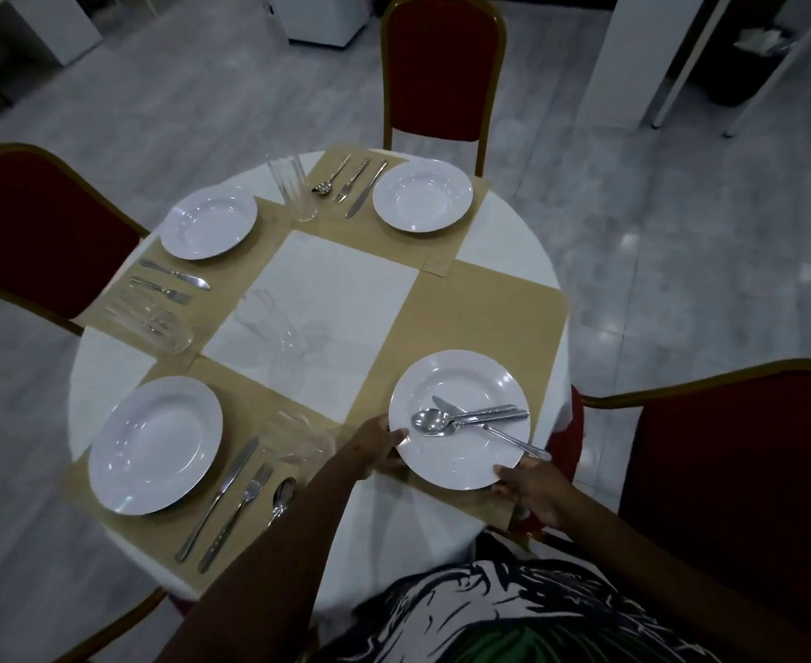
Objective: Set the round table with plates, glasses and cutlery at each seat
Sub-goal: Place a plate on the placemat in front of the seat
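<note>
Hands: left hand (378, 449) and right hand (530, 490) grip opposite rims of near-right plate (461, 461) carrying cutlery (470, 418) on round table (513, 241).

Round table (508, 241) ringed by four chairs: one at the far side (443, 64), one at left (35, 232), one at right (738, 471), a fourth barely showing at the near-left edge (106, 629). Four placemats, one before each seat. On the far mat, plate (422, 195) at right, knife, fork and spoon to its left, glass (293, 186) further left. On the left mat, plate (208, 222), then knife, fork, and a glass (154, 323), apparently lying on its side. On the near-left mat, plate (155, 445) with knife, fork and spoon to its right. On the right mat, plate (460, 418) carrying cutlery (470, 418), held at its rim between left hand (377, 447) and right hand (532, 490). Glasses near centre, hard to count.
</note>
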A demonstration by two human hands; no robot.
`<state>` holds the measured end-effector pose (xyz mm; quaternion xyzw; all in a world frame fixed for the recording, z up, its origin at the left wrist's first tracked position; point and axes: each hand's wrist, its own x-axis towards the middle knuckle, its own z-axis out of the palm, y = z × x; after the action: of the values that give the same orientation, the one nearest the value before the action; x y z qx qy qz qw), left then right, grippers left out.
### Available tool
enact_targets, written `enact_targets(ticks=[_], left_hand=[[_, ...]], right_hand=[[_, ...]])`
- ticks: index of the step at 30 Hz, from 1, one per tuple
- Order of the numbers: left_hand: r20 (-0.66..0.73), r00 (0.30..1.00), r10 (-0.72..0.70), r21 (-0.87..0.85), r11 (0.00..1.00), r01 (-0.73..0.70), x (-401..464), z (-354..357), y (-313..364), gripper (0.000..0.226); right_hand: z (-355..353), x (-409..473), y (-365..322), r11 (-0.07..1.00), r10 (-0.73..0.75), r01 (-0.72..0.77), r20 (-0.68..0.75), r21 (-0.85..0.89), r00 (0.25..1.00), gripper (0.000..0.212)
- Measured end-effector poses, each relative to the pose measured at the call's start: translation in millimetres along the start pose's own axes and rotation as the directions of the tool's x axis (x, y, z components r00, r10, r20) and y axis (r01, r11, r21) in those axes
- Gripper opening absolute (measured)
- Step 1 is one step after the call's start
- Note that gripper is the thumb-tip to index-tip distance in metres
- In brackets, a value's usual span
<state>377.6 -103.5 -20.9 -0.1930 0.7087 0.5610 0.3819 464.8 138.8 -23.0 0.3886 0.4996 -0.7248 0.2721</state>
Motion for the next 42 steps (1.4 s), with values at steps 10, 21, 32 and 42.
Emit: enact_targets(ticks=[10, 21, 32, 42], left_hand=[[-0.05, 0.998, -0.022, 0.003, 1.0, 0.022, 0.3, -2.8, -6.6, 0.029], [-0.358, 0.907, 0.224, 0.365, 0.927, -0.085, -1.1, -9.1, 16.7, 0.028], [-0.456, 0.784, 0.421, 0.259, 0.906, -0.335, -49.9, -75.2, 115.6, 0.041], [-0.684, 0.642, 0.346, 0.224, 0.937, -0.267, -57.3, -188.9, 84.9, 0.034]], right_hand=[[3.7, -1.0, -0.8, 0.996, 0.022, -0.026, -0.043, -0.08, 0.999, 0.006], [9.0, -9.4, -69.9, 0.779, 0.238, -0.075, 0.184, -0.622, 0.954, 0.017], [104.5, 18.1, -160.7, 0.599, -0.333, 0.474, 0.337, -0.645, 0.88, 0.024], [187.3, 46.3, -170.2, 0.486, -0.379, 0.577, 0.436, -0.657, 0.816, 0.031]])
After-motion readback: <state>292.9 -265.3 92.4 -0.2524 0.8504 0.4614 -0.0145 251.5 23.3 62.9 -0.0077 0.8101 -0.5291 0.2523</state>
